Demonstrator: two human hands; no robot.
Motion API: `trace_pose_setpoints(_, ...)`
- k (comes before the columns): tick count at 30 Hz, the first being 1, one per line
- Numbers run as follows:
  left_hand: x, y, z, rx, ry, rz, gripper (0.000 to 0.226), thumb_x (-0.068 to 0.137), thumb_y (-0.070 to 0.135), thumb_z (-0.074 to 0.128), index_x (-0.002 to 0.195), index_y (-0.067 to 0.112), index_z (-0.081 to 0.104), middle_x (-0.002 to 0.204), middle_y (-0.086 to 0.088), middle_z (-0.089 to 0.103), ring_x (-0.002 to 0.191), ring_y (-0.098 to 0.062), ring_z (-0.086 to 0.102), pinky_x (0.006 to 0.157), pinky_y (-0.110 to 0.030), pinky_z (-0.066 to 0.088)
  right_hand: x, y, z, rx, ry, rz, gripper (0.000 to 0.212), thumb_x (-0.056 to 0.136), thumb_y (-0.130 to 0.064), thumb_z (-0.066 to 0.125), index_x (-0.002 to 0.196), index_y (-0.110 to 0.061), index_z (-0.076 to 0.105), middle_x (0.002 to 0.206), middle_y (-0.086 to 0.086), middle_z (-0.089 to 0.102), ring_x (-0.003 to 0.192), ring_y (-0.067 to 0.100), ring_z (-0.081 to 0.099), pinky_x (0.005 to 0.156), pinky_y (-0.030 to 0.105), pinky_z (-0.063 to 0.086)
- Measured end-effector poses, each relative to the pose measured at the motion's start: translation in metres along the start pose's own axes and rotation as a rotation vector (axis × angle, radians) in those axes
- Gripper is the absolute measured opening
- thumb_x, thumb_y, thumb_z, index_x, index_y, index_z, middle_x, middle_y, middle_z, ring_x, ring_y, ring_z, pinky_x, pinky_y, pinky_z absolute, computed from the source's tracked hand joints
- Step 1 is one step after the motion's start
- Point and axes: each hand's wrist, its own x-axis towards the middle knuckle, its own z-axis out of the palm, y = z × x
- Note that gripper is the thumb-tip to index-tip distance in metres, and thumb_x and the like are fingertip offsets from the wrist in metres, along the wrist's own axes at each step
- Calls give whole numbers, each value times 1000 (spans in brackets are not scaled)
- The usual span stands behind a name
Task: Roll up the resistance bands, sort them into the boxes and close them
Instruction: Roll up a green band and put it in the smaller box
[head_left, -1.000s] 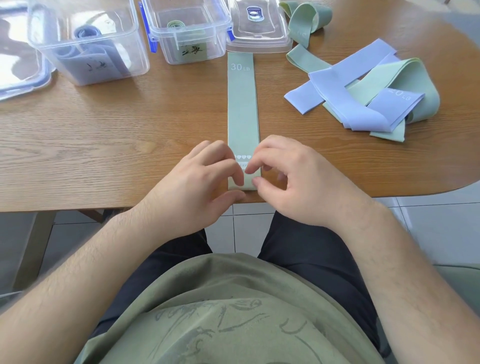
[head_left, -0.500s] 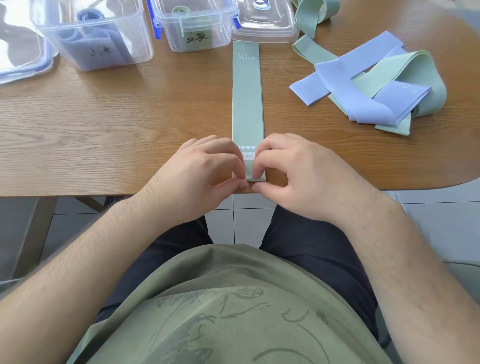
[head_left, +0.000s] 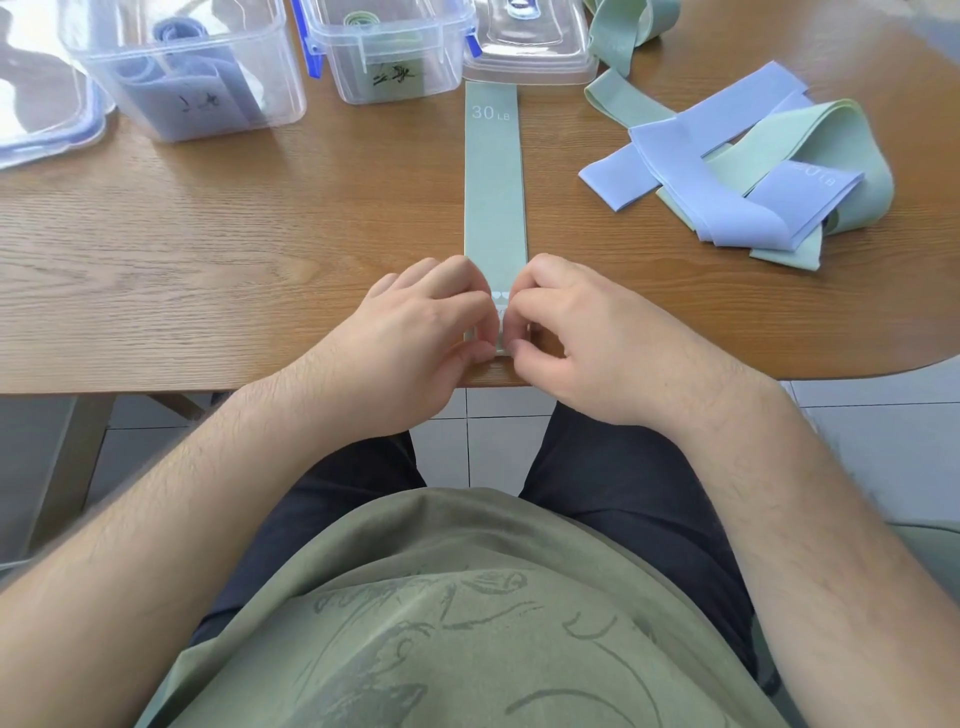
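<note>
A green resistance band (head_left: 493, 176) marked 30 LB lies flat and straight on the wooden table (head_left: 234, 249), running from the boxes toward me. My left hand (head_left: 415, 332) and my right hand (head_left: 582, 332) both pinch its near end at the table's front edge, fingers curled over it, and the end looks folded under my fingertips. A clear box (head_left: 182, 73) at the back left holds rolled blue bands. A second clear box (head_left: 389, 52) beside it holds a rolled green band.
A clear lid (head_left: 530, 47) lies right of the green box, touching the band's far end. Another lid (head_left: 47, 114) lies at the far left. A loose pile of blue and green bands (head_left: 753, 182) covers the right side. Another green band (head_left: 623, 31) lies behind.
My fingertips have closed further over the band's near end and started curling it inward. The view has shifted slightly; the band stays straight.
</note>
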Motion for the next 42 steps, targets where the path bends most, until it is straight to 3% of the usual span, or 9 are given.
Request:
trace_pose_setpoints(3,4,0,-2,-38,-10,-28,5,95,23,54,96,26,58,104,12,50,98,-14,42,80,-33,31,4,3,-2,45,0,-14,10,96,-21,55,90,-24,63,98,-13,50,92,3,43,83,28,44)
trace_pose_setpoints(7,10,-1,-4,-102,-14,-84,13,93,18,65,96,27,56,97,17,49,96,-13,43,83,-35,35,7,5,-4,81,7,-23,7,95,-19,59,92,-23,62,98,-12,54,93,6,50,82,23,42)
trace_pose_setpoints(12,12,0,-4,-137,-14,-104,13,92,17,66,94,27,59,96,15,52,98,-13,45,88,-39,39,-1,7,7,71,111,-81,13,94,-8,61,93,-18,70,97,-6,56,88,3,40,79,11,35)
trace_pose_setpoints(17,12,1,-4,-161,-2,-98,21,91,17,67,90,32,52,93,16,51,95,-14,44,86,-41,41,-6,0,12,-40,168,-135,15,91,-6,58,93,-11,72,93,1,60,91,21,54,79,35,47)
trace_pose_setpoints(21,12,1,-5,-166,-3,-101,21,91,17,68,91,32,53,93,16,50,94,-12,43,87,-42,42,-7,-6,7,-130,150,-158,9,91,-9,63,96,-12,70,90,1,63,87,24,55,73,46,53)
trace_pose_setpoints(31,14,0,-8,-145,-3,-67,18,90,16,69,91,29,56,93,17,50,93,-10,44,87,-43,42,-3,-7,6,-157,178,-158,6,90,-11,67,86,-12,71,90,-1,60,93,22,46,73,46,53)
trace_pose_setpoints(35,10,-1,-5,-150,43,-6,12,90,13,64,91,23,58,94,15,51,90,-9,46,83,-46,45,0,-7,2,-140,127,-142,9,95,-12,63,91,-11,71,88,0,60,88,19,42,77,32,44)
trace_pose_setpoints(38,8,0,-3,-137,70,12,9,88,14,63,91,22,62,92,14,53,90,-15,52,83,-48,47,-1,-8,1,-154,90,-125,13,98,-14,57,95,-12,70,92,2,63,89,20,44,75,23,31)
trace_pose_setpoints(42,5,-1,-2,-53,140,86,8,91,11,62,93,13,70,93,2,61,86,-26,56,79,-47,49,-1,-8,-2,-146,68,-107,16,100,-15,54,100,-12,70,95,1,63,89,16,39,78,25,35)
